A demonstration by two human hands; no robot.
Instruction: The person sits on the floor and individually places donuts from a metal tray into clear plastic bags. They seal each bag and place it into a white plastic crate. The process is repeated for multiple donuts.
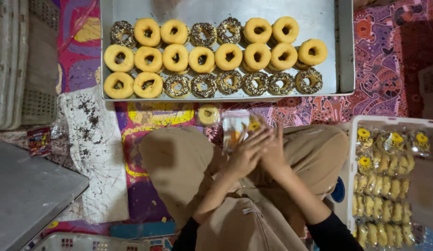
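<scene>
My left hand (pixel 246 153) and my right hand (pixel 274 151) meet above my lap, both gripping a small clear plastic bag (pixel 235 128) with a yellow label. A plain yellow doughnut (pixel 208 114) lies just left of the bag, on the patterned mat below the tray. In front of me a large metal tray (pixel 339 56) holds three rows of doughnuts (pixel 202 59), some plain yellow, some covered in dark sprinkles.
A white crate (pixel 393 122) at my right holds several bagged doughnuts. A white cloth (pixel 97 153) scattered with dark sprinkles lies at the left, beside a grey metal sheet (pixel 25 195) and stacked grey crates (pixel 16 60). My tan trousers fill the lower middle.
</scene>
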